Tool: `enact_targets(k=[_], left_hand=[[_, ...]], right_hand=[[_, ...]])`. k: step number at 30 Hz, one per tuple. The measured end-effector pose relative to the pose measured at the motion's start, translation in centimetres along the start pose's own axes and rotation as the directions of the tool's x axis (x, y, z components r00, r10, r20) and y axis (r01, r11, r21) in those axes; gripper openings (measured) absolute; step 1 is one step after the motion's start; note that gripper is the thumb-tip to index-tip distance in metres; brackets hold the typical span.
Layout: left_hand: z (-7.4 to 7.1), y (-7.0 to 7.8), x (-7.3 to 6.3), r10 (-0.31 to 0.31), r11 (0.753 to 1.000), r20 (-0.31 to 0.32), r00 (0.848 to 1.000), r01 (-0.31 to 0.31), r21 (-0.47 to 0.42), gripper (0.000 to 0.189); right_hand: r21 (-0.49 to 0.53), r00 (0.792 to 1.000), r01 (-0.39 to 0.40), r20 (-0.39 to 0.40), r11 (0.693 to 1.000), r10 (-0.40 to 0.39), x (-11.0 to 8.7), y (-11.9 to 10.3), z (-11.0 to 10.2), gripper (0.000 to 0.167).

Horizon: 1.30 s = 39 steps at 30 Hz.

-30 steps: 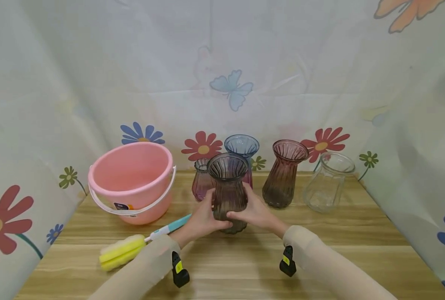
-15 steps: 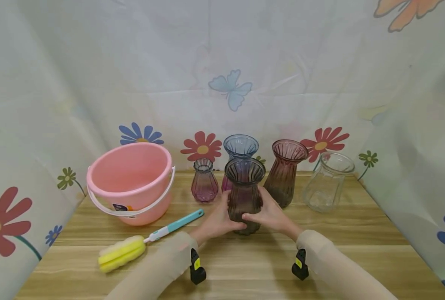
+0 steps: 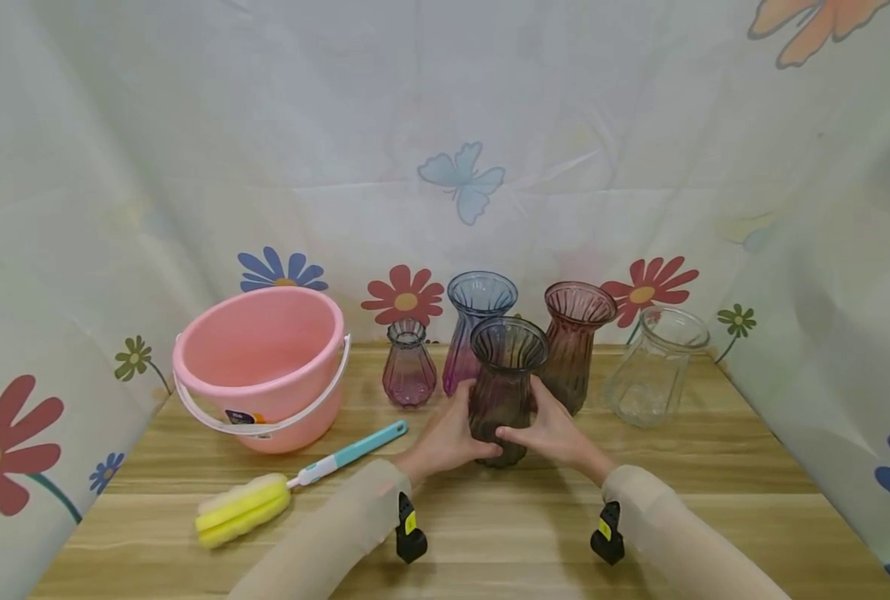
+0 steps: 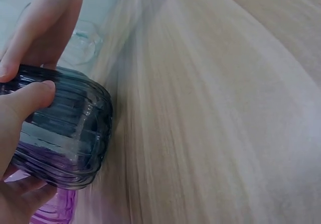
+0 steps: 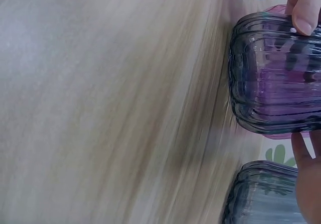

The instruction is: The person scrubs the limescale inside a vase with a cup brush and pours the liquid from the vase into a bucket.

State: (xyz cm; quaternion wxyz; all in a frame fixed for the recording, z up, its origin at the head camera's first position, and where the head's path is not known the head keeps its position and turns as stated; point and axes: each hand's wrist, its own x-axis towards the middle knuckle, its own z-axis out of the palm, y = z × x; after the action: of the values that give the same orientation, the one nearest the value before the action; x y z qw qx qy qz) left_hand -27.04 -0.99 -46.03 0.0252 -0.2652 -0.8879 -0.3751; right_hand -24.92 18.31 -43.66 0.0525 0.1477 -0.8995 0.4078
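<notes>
Thumbs in front and fingers round its sides, the left hand (image 3: 445,433) and the right hand (image 3: 553,429) hold a dark grey vase (image 3: 502,400) from opposite flanks, each grip spread about as wide as the ribbed glass between them. The vase is upright, mouth up, at the centre of the tabletop (image 3: 505,533); whether its base touches the wood or hangs just above it, I cannot tell. Taking the head view as a clock with the held vase at its centre, the blue-and-purple vase (image 3: 462,342) is at 11 o'clock, just behind it, and the reddish-brown vase (image 3: 578,346) at 1 o'clock, both partly covered by it. The small purple vase (image 3: 409,375) stands nearer 10 o'clock, the clear vase (image 3: 643,387) between 2 and 3. Farther off, the pink bucket (image 3: 306,429) stands toward 9 o'clock, and the yellow sponge brush (image 3: 257,500) lies at 8, its handle angled up toward the vases. As I judge it, taking hold of this one vase is done and letting it go is left; the other four vases stand upright, and neither hand touches brush or bucket. Against the frame half a second ago, hands and vase sit a little farther toward 3 o'clock: the blue-and-purple vase shows more of its body, while the reddish-brown one is more overlapped. Everything else looks unmoved.
</notes>
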Motion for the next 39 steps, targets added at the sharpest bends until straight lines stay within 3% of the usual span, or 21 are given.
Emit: enact_targets(k=[9, 14, 16, 19, 21, 23, 27, 30, 32, 36, 39], left_hand=[[0.0, 0.1, 0.3, -0.018, 1.000, 0.011, 1.000, 0.017, 0.016, 0.102], [0.1, 0.4, 0.3, -0.028, 1.000, 0.003, 1.000, 0.028, -0.007, 0.103], [0.0, 0.5, 0.2, -0.037, 0.999, 0.006, 0.999, 0.037, -0.005, 0.104], [-0.1, 0.5, 0.0, -0.051, 0.999, 0.018, 0.999, 0.051, 0.003, 0.105], [-0.4, 0.6, -0.2, -0.057, 0.998, 0.023, 0.998, 0.057, 0.001, 0.103], [-0.7, 0.7, -0.4, -0.060, 0.998, 0.015, 0.998, 0.060, -0.023, 0.100], [-1.8, 1.0, -1.1, -0.078, 0.995, -0.026, 0.997, 0.076, -0.066, 0.089], [-2.6, 1.2, -1.7, -0.090, 0.991, -0.059, 0.994, 0.083, -0.106, 0.080], [-2.8, 1.1, -2.2, -0.090, 0.987, -0.069, 0.994, 0.080, -0.142, 0.075], [-3.0, 0.7, -3.0, -0.058, 0.980, -0.070, 0.996, 0.044, -0.194, 0.066], [-2.7, 0.5, -3.6, -0.020, 0.975, -0.064, 0.998, 0.005, -0.222, 0.061]], right_hand=[[0.006, 0.998, 0.063, -0.004, 0.998, -0.063, -0.1, 0.5, 0.0, 0.090], [-0.021, 0.986, 0.128, -0.103, 0.992, -0.129, -0.5, 0.8, -1.1, 0.071], [-0.032, 0.962, 0.191, -0.192, 0.981, -0.193, -0.5, 1.1, -1.5, 0.060], [-0.055, 0.898, 0.271, -0.345, 0.961, -0.273, -0.3, 1.7, -2.3, 0.047], [-0.060, 0.863, 0.265, -0.429, 0.962, -0.265, -0.1, 2.1, -2.9, 0.042], [-0.039, 0.852, 0.223, -0.478, 0.974, -0.215, 0.0, 2.5, -3.5, 0.041], [0.033, 0.851, 0.123, -0.517, 0.992, -0.088, 0.3, 3.1, -4.5, 0.046], [0.065, 0.845, 0.073, -0.533, 0.995, -0.027, 0.7, 3.5, -5.1, 0.051], [0.079, 0.852, 0.040, -0.523, 0.996, 0.008, 1.1, 3.8, -5.4, 0.056], [0.113, 0.911, -0.037, -0.404, 0.993, 0.080, 1.9, 3.8, -6.2, 0.072], [0.111, 0.944, -0.051, -0.318, 0.993, 0.084, 2.5, 3.6, -6.5, 0.077]])
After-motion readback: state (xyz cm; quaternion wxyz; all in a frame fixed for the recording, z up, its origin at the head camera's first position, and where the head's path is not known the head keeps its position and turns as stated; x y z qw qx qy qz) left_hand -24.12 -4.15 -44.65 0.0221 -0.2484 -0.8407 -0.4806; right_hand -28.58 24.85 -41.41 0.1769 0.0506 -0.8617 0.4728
